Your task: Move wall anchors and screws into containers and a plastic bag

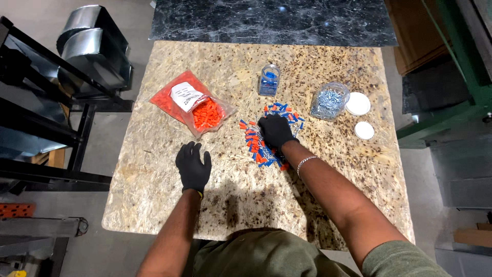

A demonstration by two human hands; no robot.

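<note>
1. A mixed heap of small orange and blue plastic wire caps and silver screws (262,149) lies mid-table, on the speckled chipboard tabletop (333,174).
2. The black-gloved right hand (275,131) rests on it, fingers curled into the pieces; whether it grips any cannot be told.
3. The black-gloved left hand (193,165) lies flat, fingers spread, holding nothing.
4. Picking single pieces by colour looks wisest.
5. Beyond stand a clear jar of blue caps (269,80), a clear jar of screws (329,101) and an orange bag of caps (193,104).

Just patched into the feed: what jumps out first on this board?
The mixed pile of orange and blue connectors and screws at the middle of the chipboard tabletop, with the gloved right hand pressed on it. Left of it lies a bag of orange connectors; the gloved left hand rests flat nearby.
</note>
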